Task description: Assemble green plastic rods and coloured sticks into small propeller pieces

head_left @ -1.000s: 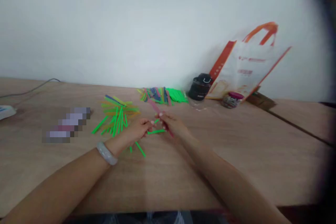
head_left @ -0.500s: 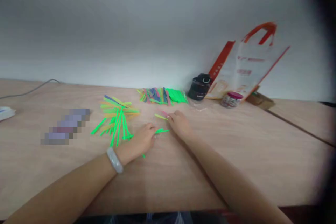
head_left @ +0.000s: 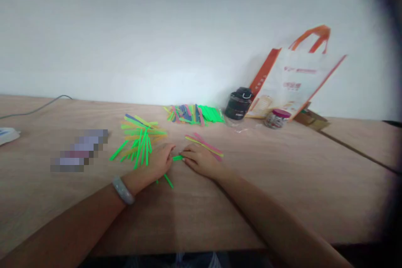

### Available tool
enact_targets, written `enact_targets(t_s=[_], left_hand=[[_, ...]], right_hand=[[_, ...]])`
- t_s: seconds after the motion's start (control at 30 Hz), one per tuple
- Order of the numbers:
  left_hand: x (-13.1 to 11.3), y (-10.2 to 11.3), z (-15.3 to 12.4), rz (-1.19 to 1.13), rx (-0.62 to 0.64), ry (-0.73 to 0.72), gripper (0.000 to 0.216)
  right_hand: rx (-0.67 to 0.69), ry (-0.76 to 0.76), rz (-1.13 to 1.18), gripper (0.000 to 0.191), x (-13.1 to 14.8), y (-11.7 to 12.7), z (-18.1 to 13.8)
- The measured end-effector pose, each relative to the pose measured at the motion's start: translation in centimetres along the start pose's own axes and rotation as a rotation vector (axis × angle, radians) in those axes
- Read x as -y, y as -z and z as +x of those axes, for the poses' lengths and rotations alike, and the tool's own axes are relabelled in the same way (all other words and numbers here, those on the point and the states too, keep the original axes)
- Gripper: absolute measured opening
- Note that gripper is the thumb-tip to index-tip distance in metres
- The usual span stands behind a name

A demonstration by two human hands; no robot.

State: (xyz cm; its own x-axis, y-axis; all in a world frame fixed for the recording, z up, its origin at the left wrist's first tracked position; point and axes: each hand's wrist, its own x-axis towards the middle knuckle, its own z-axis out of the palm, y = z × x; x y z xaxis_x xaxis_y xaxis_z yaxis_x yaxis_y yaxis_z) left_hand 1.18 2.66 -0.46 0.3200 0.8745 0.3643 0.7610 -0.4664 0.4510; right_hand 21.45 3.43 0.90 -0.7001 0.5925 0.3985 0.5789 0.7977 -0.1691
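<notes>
My left hand point(head_left: 161, 161), with a pale bangle point(head_left: 123, 190) at the wrist, is closed around the left end of a few thin green straws point(head_left: 177, 158). The fingertips of my right hand point(head_left: 202, 161) pinch the same straws from the other side, so only a short length shows between the hands. Just behind my right hand, a pink strip and a yellow straw point(head_left: 192, 138) lie crossed on the table. A loose pile of green, yellow, orange and blue straws point(head_left: 143, 127) spreads beside and partly under my left hand.
At the back lies a clear packet of coloured straws point(head_left: 210, 114). Right of it stand a black bottle point(head_left: 238, 104), a jar with a pink lid point(head_left: 277, 118), a white and orange bag point(head_left: 295, 79) and a cardboard box point(head_left: 314, 120). A blurred-out flat object point(head_left: 80, 150) lies left.
My right hand has let go of the pink and yellow pieces and moved left and nearer onto the green straws. My left hand has shifted left a little.
</notes>
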Motion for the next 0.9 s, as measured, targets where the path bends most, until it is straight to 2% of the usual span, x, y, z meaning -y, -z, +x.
enact_targets(t_s=[0.17, 0.33, 0.43, 0.6, 0.77, 0.83, 0.9], left_hand=[[1.9, 2.0, 0.2, -0.018, -0.014, 0.119, 0.034], [3.1, 3.6, 0.2, -0.072, -0.078, 0.120, 0.032], [2.4, 4.0, 0.3, -0.144, -0.096, 0.091, 0.033], [0.2, 4.6, -0.2, -0.257, -0.172, -0.035, 0.031], [-2.5, 5.1, -1.4, 0.044, -0.082, -0.250, 0.025], [-3.0, 5.8, -1.5, 0.204, -0.058, -0.209, 0.022], [-2.7, 6.9, -1.2, 0.360, -0.054, -0.070, 0.021]], right_hand=[[-0.009, -0.058, 0.005, 0.020, -0.5, 0.0, 0.0], [0.032, -0.080, -0.021, 0.021, -0.6, 0.3, 0.0], [0.044, -0.071, -0.052, 0.023, -0.3, 0.2, 0.1], [0.016, -0.056, -0.069, 0.025, -0.1, -0.2, 0.1], [-0.009, -0.073, -0.074, 0.025, 0.1, -0.7, 0.3], [-0.009, -0.081, -0.067, 0.026, 0.1, -0.8, 0.3], [-0.010, -0.089, -0.050, 0.027, 0.2, -0.8, 0.3]])
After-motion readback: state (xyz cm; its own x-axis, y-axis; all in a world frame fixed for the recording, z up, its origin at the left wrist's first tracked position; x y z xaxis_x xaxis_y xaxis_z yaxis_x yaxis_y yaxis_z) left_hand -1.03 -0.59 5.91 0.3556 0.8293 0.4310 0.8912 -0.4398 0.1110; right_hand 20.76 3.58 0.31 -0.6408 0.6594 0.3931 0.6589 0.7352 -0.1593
